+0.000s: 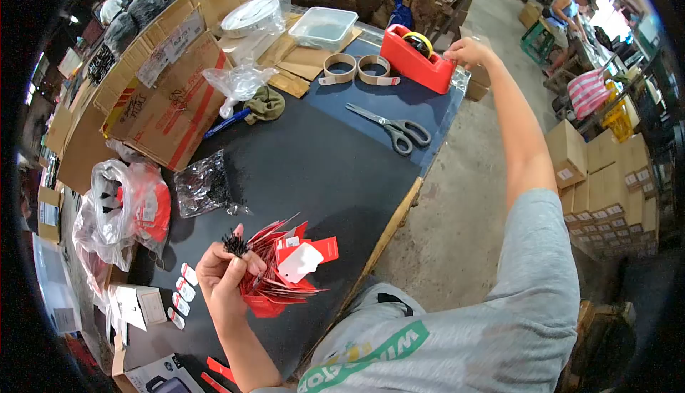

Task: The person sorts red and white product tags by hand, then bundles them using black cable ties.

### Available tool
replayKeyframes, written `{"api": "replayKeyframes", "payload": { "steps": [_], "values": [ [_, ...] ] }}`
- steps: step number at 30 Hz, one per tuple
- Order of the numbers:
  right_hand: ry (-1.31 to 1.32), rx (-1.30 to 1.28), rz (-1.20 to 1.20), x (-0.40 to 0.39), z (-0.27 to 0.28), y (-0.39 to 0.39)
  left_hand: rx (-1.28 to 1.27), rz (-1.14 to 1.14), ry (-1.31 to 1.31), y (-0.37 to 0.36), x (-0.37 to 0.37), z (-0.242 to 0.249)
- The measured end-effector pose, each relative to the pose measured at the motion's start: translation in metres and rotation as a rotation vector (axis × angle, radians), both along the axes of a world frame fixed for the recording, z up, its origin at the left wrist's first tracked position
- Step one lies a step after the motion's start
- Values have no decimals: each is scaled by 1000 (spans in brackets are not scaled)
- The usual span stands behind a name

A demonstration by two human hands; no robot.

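My left hand (230,271) is closed round a bunch of thin black strands (235,244), whose tips stick up above the fingers. Red tags (267,261) fan out beside and beneath that hand, with a white tag (300,262) on top. My right arm stretches to the table's far right corner, where my right hand (467,52) has its fingers pinched at the front end of the red tape dispenser (417,61). Whatever those fingers hold is too small to make out. Grey-handled scissors (392,126) lie below the dispenser.
Two tape rings (357,69) and a clear plastic tub (323,27) are at the back. A large cardboard box (168,100), a bag of black pieces (207,184) and plastic bags (118,211) stand left. Another person (567,14) sits far off at upper right.
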State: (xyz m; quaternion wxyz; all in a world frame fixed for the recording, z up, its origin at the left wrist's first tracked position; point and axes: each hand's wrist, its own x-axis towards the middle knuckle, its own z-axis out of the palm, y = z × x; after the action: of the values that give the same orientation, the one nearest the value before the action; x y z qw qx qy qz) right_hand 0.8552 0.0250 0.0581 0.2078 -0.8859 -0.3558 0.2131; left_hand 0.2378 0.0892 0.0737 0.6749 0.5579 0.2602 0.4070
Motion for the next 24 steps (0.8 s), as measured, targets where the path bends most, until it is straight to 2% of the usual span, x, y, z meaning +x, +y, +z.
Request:
{"api": "replayKeyframes", "payload": {
  "steps": [5,8,10,17,19,24],
  "values": [
    [219,-27,15,15,-9,4,64,-6,8,3,0,-2],
    [261,34,-25,13,-6,2,123,13,26,3,0,-3],
    [433,159,-137,16,-6,0,107,22,38,3,0,-4],
    [574,59,-121,24,4,-12,115,36,83,2,1,-1],
    [724,140,-136,21,4,-20,125,38,81,1,2,0],
    [808,284,-143,14,-7,-37,140,46,99,-2,4,1]
  ]
}}
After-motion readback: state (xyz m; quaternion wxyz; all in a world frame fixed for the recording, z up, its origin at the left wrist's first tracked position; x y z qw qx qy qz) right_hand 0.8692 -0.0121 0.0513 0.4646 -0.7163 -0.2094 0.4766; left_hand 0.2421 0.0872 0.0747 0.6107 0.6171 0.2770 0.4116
